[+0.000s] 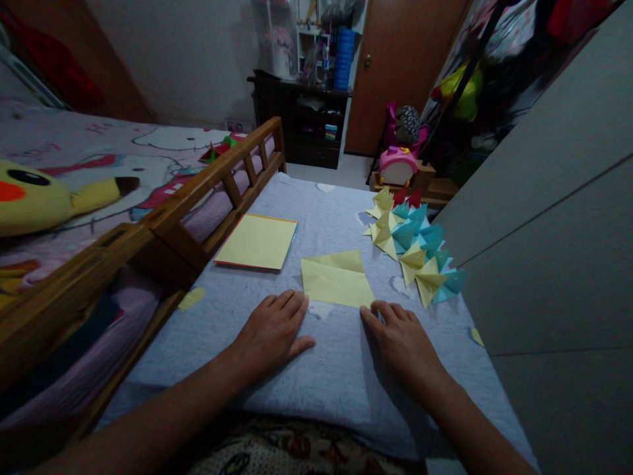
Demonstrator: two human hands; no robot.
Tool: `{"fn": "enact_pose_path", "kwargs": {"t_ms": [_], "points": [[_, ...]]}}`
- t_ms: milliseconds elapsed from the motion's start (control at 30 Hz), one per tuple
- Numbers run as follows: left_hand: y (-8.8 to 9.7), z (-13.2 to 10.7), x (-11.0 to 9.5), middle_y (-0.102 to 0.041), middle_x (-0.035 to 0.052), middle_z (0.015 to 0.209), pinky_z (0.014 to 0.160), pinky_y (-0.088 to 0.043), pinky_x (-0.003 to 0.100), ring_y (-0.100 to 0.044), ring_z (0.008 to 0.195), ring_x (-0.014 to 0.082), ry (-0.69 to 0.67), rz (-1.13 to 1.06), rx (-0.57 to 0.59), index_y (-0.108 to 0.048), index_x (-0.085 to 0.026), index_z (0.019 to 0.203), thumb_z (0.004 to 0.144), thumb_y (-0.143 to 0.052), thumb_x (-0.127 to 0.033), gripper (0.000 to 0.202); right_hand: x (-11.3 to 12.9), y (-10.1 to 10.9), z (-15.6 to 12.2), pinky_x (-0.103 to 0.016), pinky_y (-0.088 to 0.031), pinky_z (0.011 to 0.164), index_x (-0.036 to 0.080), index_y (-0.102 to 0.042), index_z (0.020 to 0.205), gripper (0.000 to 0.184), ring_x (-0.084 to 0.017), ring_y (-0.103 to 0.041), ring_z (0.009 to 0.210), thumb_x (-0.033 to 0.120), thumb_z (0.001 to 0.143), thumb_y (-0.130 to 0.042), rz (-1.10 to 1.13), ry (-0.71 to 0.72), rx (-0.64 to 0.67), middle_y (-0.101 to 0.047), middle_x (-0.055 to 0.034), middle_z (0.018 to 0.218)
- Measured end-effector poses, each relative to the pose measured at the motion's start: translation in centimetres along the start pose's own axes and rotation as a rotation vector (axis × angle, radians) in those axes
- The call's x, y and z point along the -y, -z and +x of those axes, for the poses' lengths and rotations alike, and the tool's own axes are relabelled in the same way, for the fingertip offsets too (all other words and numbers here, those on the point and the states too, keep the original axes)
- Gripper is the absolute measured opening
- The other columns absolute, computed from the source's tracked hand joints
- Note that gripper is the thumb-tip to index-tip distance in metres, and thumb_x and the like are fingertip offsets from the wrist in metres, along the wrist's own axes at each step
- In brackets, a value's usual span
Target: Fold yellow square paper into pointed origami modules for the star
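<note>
A pale yellow sheet of paper (336, 280) with a crease across it lies in front of me, its far part slightly raised. Flat beside its near left corner rests my left hand (277, 326), fingers stretched out and thumb apart. My right hand (403, 336) touches the near right corner with its fingertips, and I cannot see anything gripped in it. To the left is a stack of square paper (257, 242), yellow on top with orange and blue edges showing. Several folded paper pieces (430, 280) in yellow, blue and red stand in rows at the right.
The sheets lie on a bed with a light blue patterned cover (321, 369). A wooden rail (217, 178) runs along the left, with a second bed and a yellow plush toy (30, 198) beyond. A pale cabinet (558, 264) borders the right side. A dark shelf unit (301, 119) stands at the back.
</note>
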State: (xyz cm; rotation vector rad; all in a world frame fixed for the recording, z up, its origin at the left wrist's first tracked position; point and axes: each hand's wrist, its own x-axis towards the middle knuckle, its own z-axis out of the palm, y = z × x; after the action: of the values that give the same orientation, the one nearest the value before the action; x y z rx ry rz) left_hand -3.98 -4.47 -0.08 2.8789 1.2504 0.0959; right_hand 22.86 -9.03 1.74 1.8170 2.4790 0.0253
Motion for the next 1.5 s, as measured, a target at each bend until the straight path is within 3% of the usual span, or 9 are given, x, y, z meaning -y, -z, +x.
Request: {"fn": "enact_pose_path", "kwargs": {"t_ms": [300,433,667,833,933,1067,1200,1367,1500], "points": [[-0.6,-0.3,0.1,-0.057,0.0196,0.136,0.096,-0.049,0.05,-0.054,0.124,0.0359,0.008,-0.019,-0.03,-0.048,-0.014,0.134,0.096,-0.053,-0.042,0.049,-2.7,-0.5,-2.3,-0.038,-0.046,0.088,0.027,-0.067,0.127,0.059,-0.026,-0.061,0.109,-0.005,0.081,-0.047,0.029,-0.083,-0.041,-0.066,-0.0091,0.13],[-0.8,-0.7,0.4,-0.058,0.0178,0.135,0.099,-0.049,0.05,-0.055,0.124,0.0345,0.002,-0.067,-0.093,-0.043,-0.018,0.133,0.094,-0.056,-0.039,0.047,-2.4,0.9,-0.7,-0.037,-0.044,0.084,0.02,-0.074,0.094,0.028,-0.025,-0.062,0.098,0.008,0.09,-0.049,0.105,-0.127,-0.016,-0.071,-0.0098,0.109],[-1.4,0.0,1.1,-0.051,0.02,0.143,0.108,-0.045,0.053,-0.05,0.131,0.0342,0.079,-0.243,-0.191,-0.02,-0.018,0.147,0.092,-0.056,-0.034,0.067,0.5,0.5,3.2,-0.044,-0.042,0.095,0.014,-0.062,0.119,0.035,-0.032,-0.052,0.112,0.026,0.086,-0.065,0.249,-0.171,-0.195,-0.062,-0.0155,0.122],[-0.9,2.6,1.2,-0.042,0.019,0.153,0.111,-0.042,0.051,-0.044,0.138,0.0335,0.068,-0.335,-0.17,-0.01,-0.02,0.153,0.087,-0.061,-0.029,0.085,0.9,-1.2,4.0,-0.046,-0.039,0.1,0.019,-0.065,0.093,0.008,-0.031,-0.048,0.119,0.017,0.087,-0.062,0.383,-0.173,-0.253,-0.061,-0.0129,0.125],[-0.9,4.0,1.4,-0.058,0.0145,0.136,0.1,-0.049,0.049,-0.056,0.12,0.0311,0.119,-0.415,-0.204,-0.023,-0.021,0.151,0.081,-0.067,-0.026,0.083,0.7,-2.0,3.9,-0.043,-0.041,0.096,0.02,-0.062,0.087,0.009,-0.027,-0.052,0.111,0.011,0.087,-0.059,0.474,-0.103,-0.317,-0.065,-0.0107,0.114],[-1.4,4.9,2.0,-0.071,0.0081,0.111,0.09,-0.05,0.049,-0.059,0.103,0.0295,0.061,-0.444,-0.316,-0.062,-0.021,0.109,0.077,-0.072,-0.017,0.033,0.4,-2.5,3.6,-0.043,-0.043,0.096,0.021,-0.058,0.088,0.011,-0.025,-0.056,0.109,0.01,0.088,-0.055,0.607,0.041,-0.415,-0.066,-0.0108,0.112],[-1.6,5.1,2.2,-0.072,0.0062,0.102,0.086,-0.05,0.043,-0.062,0.099,0.024,-0.142,-0.523,-0.429,-0.062,-0.02,0.086,0.085,-0.062,-0.009,0.01,-0.1,-2.2,3.5,-0.045,-0.043,0.101,0.023,-0.056,0.093,0.011,-0.027,-0.056,0.117,0.014,0.085,-0.056,0.785,0.121,-0.446,-0.063,-0.0119,0.122],[-1.3,4.7,1.8,-0.074,0.0043,0.097,0.085,-0.048,0.04,-0.062,0.095,0.0212,-0.281,-0.465,-0.581,-0.061,-0.019,0.084,0.094,-0.05,-0.007,0.019,-1.4,-2.1,4.2,-0.046,-0.044,0.099,0.023,-0.057,0.104,0.017,-0.028,-0.056,0.117,0.027,0.088,-0.054,1.015,-0.216,-0.549,-0.061,-0.0124,0.125],[-0.4,4.3,1.2,-0.076,0.0018,0.096,0.087,-0.045,0.039,-0.062,0.093,0.0203,-0.344,-0.366,-0.665,-0.065,-0.02,0.086,0.098,-0.052,-0.012,0.02,-2.2,-2.7,4.6,-0.036,-0.049,0.085,0.023,-0.06,0.108,0.025,-0.023,-0.063,0.096,0.036,0.087,-0.056,1.282,-0.354,-0.419,-0.066,-0.0066,0.109]]}}
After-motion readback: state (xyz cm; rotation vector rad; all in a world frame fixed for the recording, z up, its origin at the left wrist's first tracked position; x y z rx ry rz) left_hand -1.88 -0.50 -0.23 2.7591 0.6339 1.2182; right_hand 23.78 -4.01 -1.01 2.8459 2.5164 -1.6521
